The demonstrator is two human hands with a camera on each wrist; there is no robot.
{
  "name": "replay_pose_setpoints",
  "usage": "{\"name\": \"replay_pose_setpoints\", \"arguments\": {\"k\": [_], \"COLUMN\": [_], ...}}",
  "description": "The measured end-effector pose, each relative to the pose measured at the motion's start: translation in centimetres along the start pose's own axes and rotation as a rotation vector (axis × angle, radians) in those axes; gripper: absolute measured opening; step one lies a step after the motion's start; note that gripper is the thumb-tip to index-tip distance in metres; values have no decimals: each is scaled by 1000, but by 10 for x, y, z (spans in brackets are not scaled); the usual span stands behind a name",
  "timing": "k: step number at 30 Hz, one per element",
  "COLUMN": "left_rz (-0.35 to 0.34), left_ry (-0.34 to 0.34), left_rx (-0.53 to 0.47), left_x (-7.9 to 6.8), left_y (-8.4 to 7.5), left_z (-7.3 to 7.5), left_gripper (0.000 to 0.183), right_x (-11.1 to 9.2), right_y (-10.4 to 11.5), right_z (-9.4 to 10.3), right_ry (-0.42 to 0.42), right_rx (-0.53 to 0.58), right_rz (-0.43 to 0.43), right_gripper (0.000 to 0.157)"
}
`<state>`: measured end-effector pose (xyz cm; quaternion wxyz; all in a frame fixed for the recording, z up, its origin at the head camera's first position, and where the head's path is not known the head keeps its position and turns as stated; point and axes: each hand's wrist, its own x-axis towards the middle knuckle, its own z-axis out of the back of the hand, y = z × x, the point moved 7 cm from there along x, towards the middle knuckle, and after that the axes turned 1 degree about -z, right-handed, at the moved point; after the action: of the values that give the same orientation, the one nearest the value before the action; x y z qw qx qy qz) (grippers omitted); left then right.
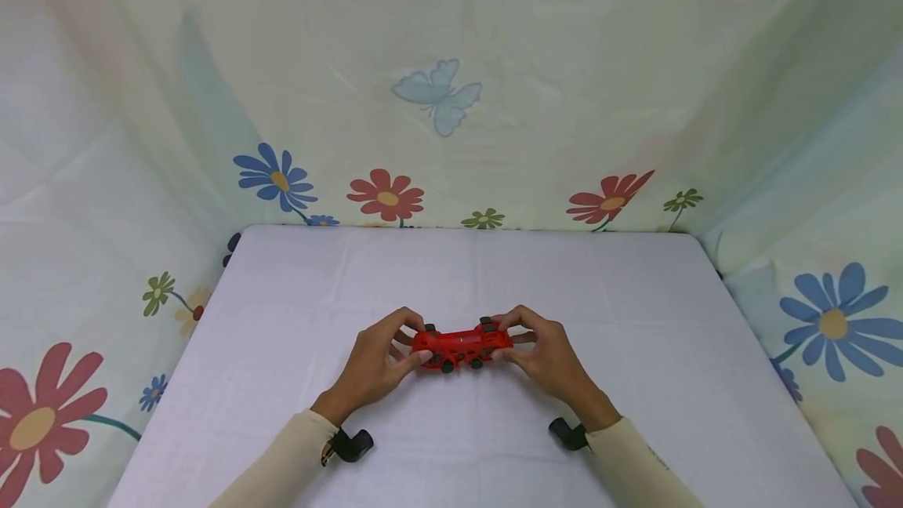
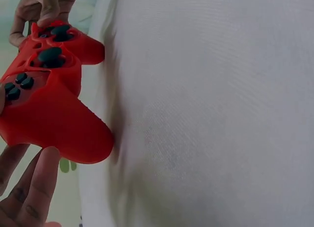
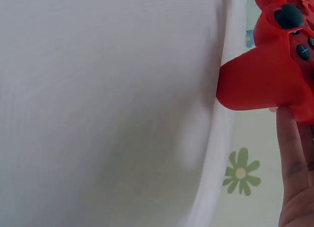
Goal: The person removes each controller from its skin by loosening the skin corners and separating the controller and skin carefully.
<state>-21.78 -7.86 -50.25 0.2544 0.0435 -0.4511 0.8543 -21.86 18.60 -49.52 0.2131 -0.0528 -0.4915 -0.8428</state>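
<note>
A red game controller (image 1: 462,342) with dark thumbsticks and buttons is held between both hands over the middle of the table. My left hand (image 1: 374,363) grips its left end, thumb on the near face and fingers at the far side. At the other end my right hand (image 1: 546,355) holds it the same way. The left wrist view shows the controller (image 2: 59,114) with its handles down near the cloth and fingers (image 2: 39,185) against its side. In the right wrist view, one handle of the controller (image 3: 260,82) points toward the cloth, with fingers (image 3: 294,163) touching its outer side.
A white cloth covers the table (image 1: 564,281). Behind it and at both sides hangs a curtain (image 1: 536,85) printed with flowers and a butterfly. A small black camera mount (image 1: 353,445) sits at the left wrist, another mount (image 1: 567,434) at the right.
</note>
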Motion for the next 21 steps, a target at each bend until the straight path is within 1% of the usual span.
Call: {"name": "replay_pose_setpoints", "arguments": {"k": [4,8,14,18,21], "left_rz": [5,9,25,12,3], "left_ry": [18,46,108,107,87], "left_rx": [6,-1,-39,-36,-43], "left_x": [2,3,8,10,9], "left_y": [3,5,3,3,3], "left_z": [-1,-1,3,4,5], "left_gripper": [36,35,32,28,26], "right_x": [2,3,5,6,5], "right_y": [-6,-8,-10,-12,-13], "right_z": [-1,-3,-5,-5,-5], "right_ry": [-8,-9,-9,-12,-19], "right_rx": [32,56,65,68,70], "right_rz": [-28,-31,-36,-48,-43], "right_gripper": [34,34,32,30,29]}}
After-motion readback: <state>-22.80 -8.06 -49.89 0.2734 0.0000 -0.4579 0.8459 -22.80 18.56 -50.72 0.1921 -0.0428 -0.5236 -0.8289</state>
